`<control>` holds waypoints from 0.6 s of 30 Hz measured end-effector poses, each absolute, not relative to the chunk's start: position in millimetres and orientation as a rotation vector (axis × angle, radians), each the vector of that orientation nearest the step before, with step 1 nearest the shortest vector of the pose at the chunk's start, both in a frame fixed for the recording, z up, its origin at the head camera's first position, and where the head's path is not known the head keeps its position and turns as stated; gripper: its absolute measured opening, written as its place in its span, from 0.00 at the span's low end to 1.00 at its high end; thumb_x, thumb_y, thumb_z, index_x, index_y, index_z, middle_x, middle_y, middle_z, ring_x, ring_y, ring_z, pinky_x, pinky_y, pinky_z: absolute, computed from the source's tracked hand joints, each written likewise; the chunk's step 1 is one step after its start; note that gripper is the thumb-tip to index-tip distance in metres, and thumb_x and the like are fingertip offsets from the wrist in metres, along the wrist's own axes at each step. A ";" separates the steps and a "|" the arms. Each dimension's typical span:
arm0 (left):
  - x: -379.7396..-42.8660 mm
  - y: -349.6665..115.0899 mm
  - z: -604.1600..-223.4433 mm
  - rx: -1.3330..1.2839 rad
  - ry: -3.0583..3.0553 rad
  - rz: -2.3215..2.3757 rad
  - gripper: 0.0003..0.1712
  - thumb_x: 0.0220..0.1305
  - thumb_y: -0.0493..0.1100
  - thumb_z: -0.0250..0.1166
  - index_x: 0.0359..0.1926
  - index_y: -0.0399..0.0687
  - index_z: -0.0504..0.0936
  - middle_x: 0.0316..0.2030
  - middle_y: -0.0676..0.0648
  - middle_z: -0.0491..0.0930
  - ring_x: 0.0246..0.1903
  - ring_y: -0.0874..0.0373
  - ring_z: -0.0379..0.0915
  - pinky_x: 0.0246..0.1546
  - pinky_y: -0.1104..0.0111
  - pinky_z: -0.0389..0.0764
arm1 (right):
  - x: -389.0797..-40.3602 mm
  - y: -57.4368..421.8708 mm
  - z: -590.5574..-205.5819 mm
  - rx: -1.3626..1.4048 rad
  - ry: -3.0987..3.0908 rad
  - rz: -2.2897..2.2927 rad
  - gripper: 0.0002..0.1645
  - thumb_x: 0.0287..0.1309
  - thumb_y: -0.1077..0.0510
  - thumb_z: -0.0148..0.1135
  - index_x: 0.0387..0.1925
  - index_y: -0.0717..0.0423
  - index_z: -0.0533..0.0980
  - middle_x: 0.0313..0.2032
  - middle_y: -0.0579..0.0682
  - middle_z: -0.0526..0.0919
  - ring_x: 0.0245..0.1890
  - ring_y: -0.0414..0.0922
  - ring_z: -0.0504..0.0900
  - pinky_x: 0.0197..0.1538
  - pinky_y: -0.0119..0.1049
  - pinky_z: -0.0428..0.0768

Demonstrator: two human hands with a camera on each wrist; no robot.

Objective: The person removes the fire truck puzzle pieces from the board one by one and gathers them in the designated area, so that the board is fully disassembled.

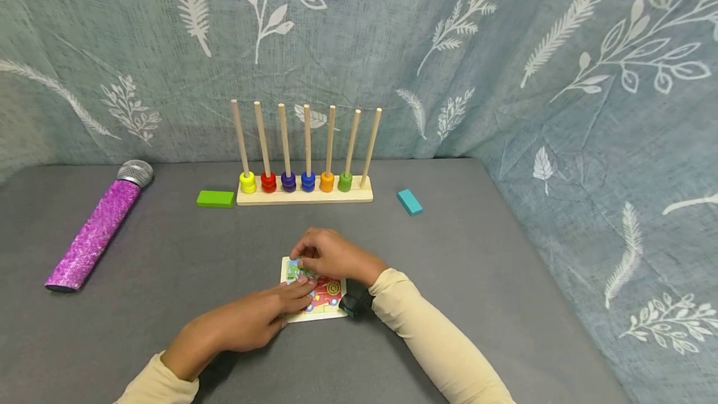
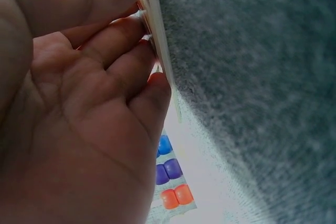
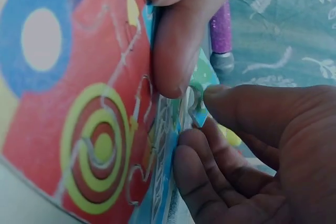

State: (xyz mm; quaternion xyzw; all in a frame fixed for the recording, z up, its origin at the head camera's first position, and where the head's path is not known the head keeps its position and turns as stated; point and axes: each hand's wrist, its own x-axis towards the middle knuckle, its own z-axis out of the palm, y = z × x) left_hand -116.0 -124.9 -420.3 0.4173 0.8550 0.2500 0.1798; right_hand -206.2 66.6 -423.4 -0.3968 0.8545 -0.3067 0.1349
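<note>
Puzzle (image 1: 324, 298): on the grey counter (image 1: 477, 254), well in from its far edge and its right edge; it looks almost square.
Left hand (image 1: 260, 313): lies on the puzzle's near left side, fingers out, gripping nothing.
Right hand (image 1: 335, 257): pinches a puzzle piece with thumb and fingers.
Puzzle piece (image 3: 200, 114): green and blue, by the puzzle's far left corner, with the right hand nearest; I can't tell its long way, or whether it touches the puzzle.
Words: no writing or brand that I can read.
</note>
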 end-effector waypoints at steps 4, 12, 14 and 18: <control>-116.1 -125.0 -422.2 1.193 2.423 0.718 0.29 0.62 0.25 0.57 0.66 0.34 0.70 0.69 0.38 0.62 0.68 0.41 0.56 0.62 0.47 0.64 | -206.1 66.8 -427.2 -1.100 2.440 -0.974 0.07 0.63 0.68 0.60 0.39 0.58 0.82 0.36 0.47 0.84 0.33 0.34 0.76 0.40 0.24 0.74; -114.7 -125.8 -423.4 1.212 2.423 0.737 0.30 0.61 0.25 0.56 0.66 0.34 0.70 0.69 0.38 0.62 0.69 0.41 0.55 0.63 0.47 0.62 | -206.7 76.8 -432.5 -0.885 2.250 -1.328 0.09 0.64 0.71 0.54 0.41 0.65 0.80 0.37 0.52 0.83 0.33 0.35 0.79 0.40 0.29 0.79; -114.8 -126.1 -422.8 1.200 2.419 0.745 0.30 0.61 0.24 0.56 0.66 0.34 0.70 0.69 0.39 0.61 0.69 0.41 0.54 0.64 0.47 0.61 | -208.2 79.6 -430.0 -0.870 2.243 -1.341 0.10 0.64 0.71 0.54 0.41 0.66 0.80 0.37 0.53 0.83 0.34 0.36 0.79 0.40 0.30 0.80; -115.1 -125.8 -422.0 1.146 2.387 0.754 0.30 0.62 0.25 0.56 0.67 0.35 0.69 0.71 0.41 0.59 0.70 0.43 0.51 0.64 0.46 0.59 | -211.8 88.4 -426.4 -0.853 2.247 -1.338 0.10 0.64 0.71 0.53 0.42 0.67 0.79 0.38 0.54 0.82 0.33 0.37 0.79 0.40 0.30 0.80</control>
